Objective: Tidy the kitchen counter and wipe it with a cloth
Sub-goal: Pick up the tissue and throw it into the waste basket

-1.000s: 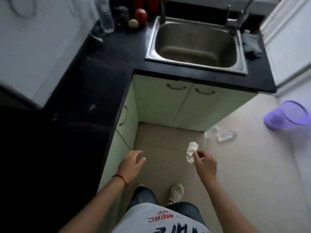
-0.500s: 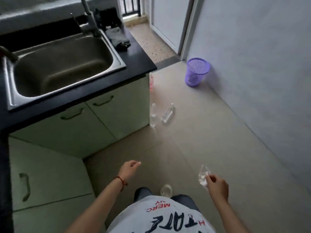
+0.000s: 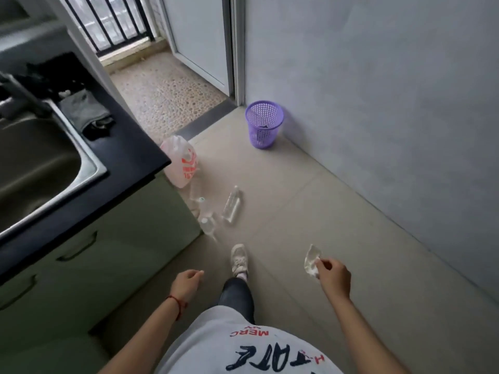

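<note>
Right hand (image 3: 333, 275) pinches crumpled white tissue (image 3: 311, 261) lower right, left hand (image 3: 186, 283) loosely curled and empty, purple mesh wastebasket (image 3: 264, 124) upper center by wall.

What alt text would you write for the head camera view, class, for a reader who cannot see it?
A person's right hand pinches a crumpled white tissue while walking toward a purple mesh bin by the wall; the left hand is empty. Clear plastic bottles and a plastic bag lie on the floor beside the black counter with its sink.
</note>
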Available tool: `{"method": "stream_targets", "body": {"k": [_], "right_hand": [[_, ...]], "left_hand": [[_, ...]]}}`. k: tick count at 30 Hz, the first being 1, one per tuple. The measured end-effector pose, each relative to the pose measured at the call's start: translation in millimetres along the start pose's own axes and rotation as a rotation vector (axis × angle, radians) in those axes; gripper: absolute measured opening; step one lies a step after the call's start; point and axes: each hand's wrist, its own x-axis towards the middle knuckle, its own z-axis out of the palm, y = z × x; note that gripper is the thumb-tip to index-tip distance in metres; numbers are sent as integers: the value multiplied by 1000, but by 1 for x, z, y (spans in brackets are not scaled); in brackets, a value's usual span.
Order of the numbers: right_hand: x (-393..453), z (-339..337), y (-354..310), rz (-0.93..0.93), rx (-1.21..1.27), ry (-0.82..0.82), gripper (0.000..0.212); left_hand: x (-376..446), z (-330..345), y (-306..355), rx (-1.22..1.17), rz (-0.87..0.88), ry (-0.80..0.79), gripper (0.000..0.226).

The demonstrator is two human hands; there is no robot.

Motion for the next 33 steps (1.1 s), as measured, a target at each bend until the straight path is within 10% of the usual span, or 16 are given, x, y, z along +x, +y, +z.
{"method": "stream_targets", "body": {"k": [20,33], "right_hand": [[243,6,-183,129,-15,4,14],[445,1,-347,-93,-149,-141,19]], "left_hand": [[235,-22,360,-44,96,-90,15],[323,-15,461,-172,-17,78,18]]}}
